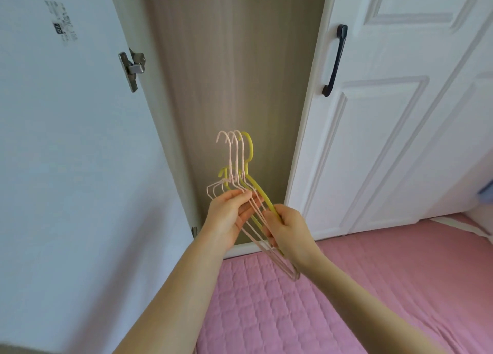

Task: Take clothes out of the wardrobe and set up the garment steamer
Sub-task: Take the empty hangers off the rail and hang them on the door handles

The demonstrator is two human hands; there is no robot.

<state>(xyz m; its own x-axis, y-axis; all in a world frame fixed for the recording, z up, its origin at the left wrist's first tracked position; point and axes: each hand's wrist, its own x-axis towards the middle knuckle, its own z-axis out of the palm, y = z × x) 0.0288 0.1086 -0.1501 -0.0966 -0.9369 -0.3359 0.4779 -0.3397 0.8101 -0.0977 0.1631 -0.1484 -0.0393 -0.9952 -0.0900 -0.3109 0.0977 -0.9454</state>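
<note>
Beneath my hands spreads the pink quilt (pixel 293 300). My right hand (pixel 289 229) grips the hangers (pixel 241 177) at their lower end; my left hand (pixel 229 215) pinches their shoulders. Beyond my fingers stands the open wardrobe (pixel 229 60), its closed door (pixel 386 100) rightward.

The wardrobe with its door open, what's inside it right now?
Inside the wardrobe only a bare wood-grain back panel shows; no clothes are visible there. Both hands hold a bunch of hangers in front, covering its lower part. Its top lies outside the frame.
</note>
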